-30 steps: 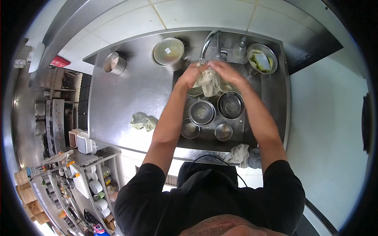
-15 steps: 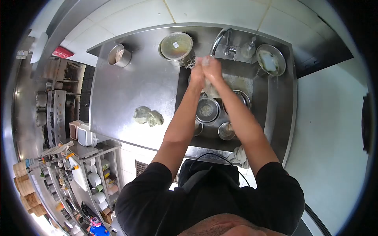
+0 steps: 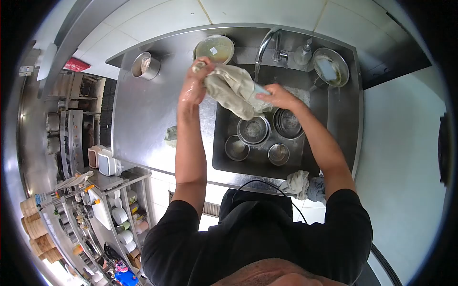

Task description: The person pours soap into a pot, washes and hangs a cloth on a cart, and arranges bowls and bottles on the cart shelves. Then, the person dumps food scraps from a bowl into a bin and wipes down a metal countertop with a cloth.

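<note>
A wet, pale cloth (image 3: 231, 90) hangs stretched between my two hands over the sink, near the running faucet (image 3: 263, 47). My left hand (image 3: 198, 78) is closed on its upper left end, beside the covered pot (image 3: 214, 49). At the cloth's right edge, my right hand (image 3: 279, 95) grips it with thumb and fingers. Below the cloth, several metal bowls lie in the sink, among them a stacked one (image 3: 253, 130), another stack (image 3: 288, 123) and a small one (image 3: 278, 154).
A greenish cloth (image 3: 171, 136) lies on the counter, partly behind my left forearm. A metal pot (image 3: 145, 66) stands at the back left. At the back right are a soap bottle (image 3: 303, 52) and a bowl (image 3: 330, 67). Rags (image 3: 298, 185) hang at the front edge.
My hands, pressed together around the bunched cloth half a second ago, have moved apart. The left hand went left, the right hand right, and the cloth is now spread between them.
</note>
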Action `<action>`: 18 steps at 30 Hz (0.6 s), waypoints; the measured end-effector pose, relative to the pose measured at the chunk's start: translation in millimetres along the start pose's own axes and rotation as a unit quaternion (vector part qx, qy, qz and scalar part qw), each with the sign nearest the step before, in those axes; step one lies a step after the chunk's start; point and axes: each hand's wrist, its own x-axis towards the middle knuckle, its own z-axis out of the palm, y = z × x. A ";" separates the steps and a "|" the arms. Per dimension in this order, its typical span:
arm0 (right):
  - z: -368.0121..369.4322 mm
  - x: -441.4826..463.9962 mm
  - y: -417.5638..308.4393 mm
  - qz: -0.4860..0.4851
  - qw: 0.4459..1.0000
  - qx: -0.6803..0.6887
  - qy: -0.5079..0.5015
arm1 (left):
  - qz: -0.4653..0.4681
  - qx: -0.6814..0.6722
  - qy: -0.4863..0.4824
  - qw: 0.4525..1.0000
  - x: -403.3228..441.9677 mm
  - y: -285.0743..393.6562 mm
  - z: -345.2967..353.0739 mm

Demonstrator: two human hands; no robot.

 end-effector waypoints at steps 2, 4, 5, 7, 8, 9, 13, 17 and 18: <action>-11.2 4.8 28.0 0.011 0.963 0.229 0.140 | -0.014 -0.024 0.021 0.999 -17.9 3.7 -0.6; -26.4 26.1 36.3 -0.051 0.867 0.473 0.149 | -0.040 -0.043 0.008 0.998 -14.1 -25.5 -31.5; -24.8 32.5 28.5 -0.051 0.862 0.481 0.150 | -0.068 -0.077 0.002 0.995 -9.4 -40.8 -32.1; -7.6 51.9 -2.0 -0.052 0.852 0.497 0.156 | -0.126 -0.146 -0.013 0.981 1.3 -78.9 -8.0; 9.1 73.6 -3.3 -0.080 0.883 0.397 0.237 | -0.167 -0.167 -0.020 0.972 20.1 -109.3 -0.2; 34.7 99.5 6.8 -0.104 0.899 0.289 0.311 | -0.208 -0.189 -0.026 0.959 36.4 -136.9 9.8; 44.6 96.0 -11.1 -0.033 0.932 -0.113 0.344 | -0.153 -0.049 0.165 0.973 39.1 -181.5 52.0; -5.3 92.3 -20.0 0.111 0.934 -0.187 0.282 | -0.208 0.072 0.036 0.975 18.6 -182.0 39.5; -10.0 82.4 -18.3 0.055 0.954 -0.144 0.255 | -0.192 0.091 -0.040 0.976 9.7 -164.5 36.3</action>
